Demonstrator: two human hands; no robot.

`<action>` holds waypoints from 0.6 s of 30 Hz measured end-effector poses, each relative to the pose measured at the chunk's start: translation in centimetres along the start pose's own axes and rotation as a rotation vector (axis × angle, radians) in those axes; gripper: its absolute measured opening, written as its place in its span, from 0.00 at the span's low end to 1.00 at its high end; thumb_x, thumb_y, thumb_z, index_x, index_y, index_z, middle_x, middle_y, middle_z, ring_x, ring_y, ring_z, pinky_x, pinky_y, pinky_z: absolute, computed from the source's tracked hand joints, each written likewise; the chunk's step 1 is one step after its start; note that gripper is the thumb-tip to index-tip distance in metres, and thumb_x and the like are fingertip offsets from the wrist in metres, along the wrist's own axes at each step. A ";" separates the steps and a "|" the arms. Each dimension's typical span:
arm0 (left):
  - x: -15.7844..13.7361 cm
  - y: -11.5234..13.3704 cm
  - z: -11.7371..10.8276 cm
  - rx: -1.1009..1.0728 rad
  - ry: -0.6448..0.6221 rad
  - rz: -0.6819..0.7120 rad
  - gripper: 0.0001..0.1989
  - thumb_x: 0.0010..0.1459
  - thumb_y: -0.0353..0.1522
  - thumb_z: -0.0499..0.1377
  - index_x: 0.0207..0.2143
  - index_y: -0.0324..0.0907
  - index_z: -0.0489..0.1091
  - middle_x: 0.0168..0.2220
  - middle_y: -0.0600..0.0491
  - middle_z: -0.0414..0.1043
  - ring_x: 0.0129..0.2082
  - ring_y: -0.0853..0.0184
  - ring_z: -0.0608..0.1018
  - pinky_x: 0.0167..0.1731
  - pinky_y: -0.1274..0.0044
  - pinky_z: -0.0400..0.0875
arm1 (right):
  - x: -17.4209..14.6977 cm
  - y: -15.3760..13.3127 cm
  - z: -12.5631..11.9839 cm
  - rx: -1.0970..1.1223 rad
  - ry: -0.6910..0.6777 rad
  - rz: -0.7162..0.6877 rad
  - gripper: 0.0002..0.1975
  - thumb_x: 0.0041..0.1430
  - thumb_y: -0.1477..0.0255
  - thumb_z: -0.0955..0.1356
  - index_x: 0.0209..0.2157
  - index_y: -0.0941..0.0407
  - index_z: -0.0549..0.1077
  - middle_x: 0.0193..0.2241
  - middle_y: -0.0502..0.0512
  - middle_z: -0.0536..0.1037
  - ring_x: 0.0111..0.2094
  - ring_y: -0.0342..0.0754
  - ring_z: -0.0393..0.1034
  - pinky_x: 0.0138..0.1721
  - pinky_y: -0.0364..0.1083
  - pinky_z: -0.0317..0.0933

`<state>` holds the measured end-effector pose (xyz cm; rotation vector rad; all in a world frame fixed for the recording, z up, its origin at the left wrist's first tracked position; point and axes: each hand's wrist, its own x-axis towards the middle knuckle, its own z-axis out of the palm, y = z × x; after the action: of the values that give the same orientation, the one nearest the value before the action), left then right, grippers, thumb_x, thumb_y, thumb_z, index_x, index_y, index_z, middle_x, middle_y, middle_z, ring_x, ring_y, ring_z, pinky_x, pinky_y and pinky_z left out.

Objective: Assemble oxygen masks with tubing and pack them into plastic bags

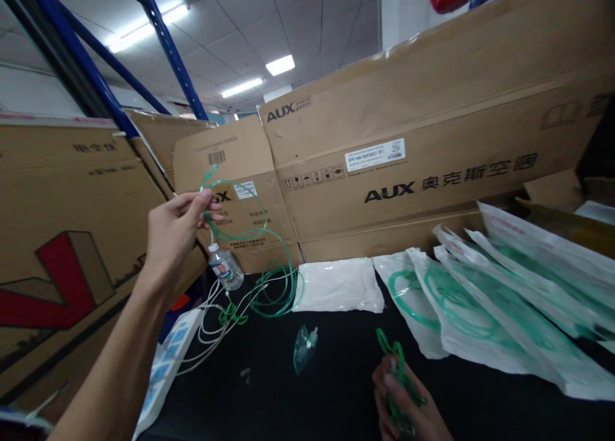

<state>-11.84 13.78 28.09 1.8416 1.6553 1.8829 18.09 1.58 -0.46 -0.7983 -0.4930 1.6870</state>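
Note:
My left hand (185, 213) is raised at the left, fingers pinched on clear green plastic tubing (266, 210). The tubing hangs in a wide loop and runs down to a coil (273, 297) on the black table. Low at the right, my right hand (401, 402) is closed around a bundle of dark green looped cord (398, 354); part of the bundle is hidden by the fingers. Between the hands lies a small clear green-tinted plastic mask (305, 350) with a pale connector. A similar dark green looped bundle (233, 314) rests among white cables.
White packets (456, 306) with green tubing fan out at the right. A flat white packet (339, 286) lies at the back. A water bottle (225, 268) and a power strip (166, 364) stand left. Cardboard panels (413, 152) wall the table.

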 end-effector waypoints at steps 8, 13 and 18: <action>-3.0 -0.7 0.6 -0.104 -0.104 -0.086 0.14 0.58 0.42 0.67 0.36 0.38 0.79 0.29 0.51 0.82 0.25 0.68 0.82 0.23 0.80 0.71 | 9.8 -1.9 7.2 -0.374 -0.034 -0.190 0.10 0.66 0.67 0.72 0.42 0.58 0.73 0.32 0.48 0.77 0.25 0.41 0.71 0.26 0.41 0.68; -3.0 -1.1 0.7 -0.134 -0.080 -0.081 0.15 0.58 0.43 0.66 0.36 0.39 0.78 0.30 0.49 0.83 0.26 0.66 0.83 0.23 0.79 0.73 | 15.0 0.3 12.8 -0.507 -0.217 -0.132 0.17 0.68 0.66 0.70 0.55 0.56 0.72 0.53 0.59 0.77 0.46 0.53 0.77 0.46 0.56 0.74; -3.5 -0.9 -0.1 -0.141 0.116 0.031 0.14 0.61 0.43 0.64 0.37 0.41 0.76 0.33 0.52 0.82 0.30 0.67 0.84 0.28 0.79 0.75 | 14.5 -1.5 16.2 -0.604 -0.394 -0.188 0.16 0.68 0.67 0.70 0.54 0.57 0.73 0.50 0.57 0.78 0.43 0.51 0.78 0.43 0.53 0.75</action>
<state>-11.43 11.84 25.04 1.7456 1.4888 2.0970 5.56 17.29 8.01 -0.8064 -1.3530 1.5303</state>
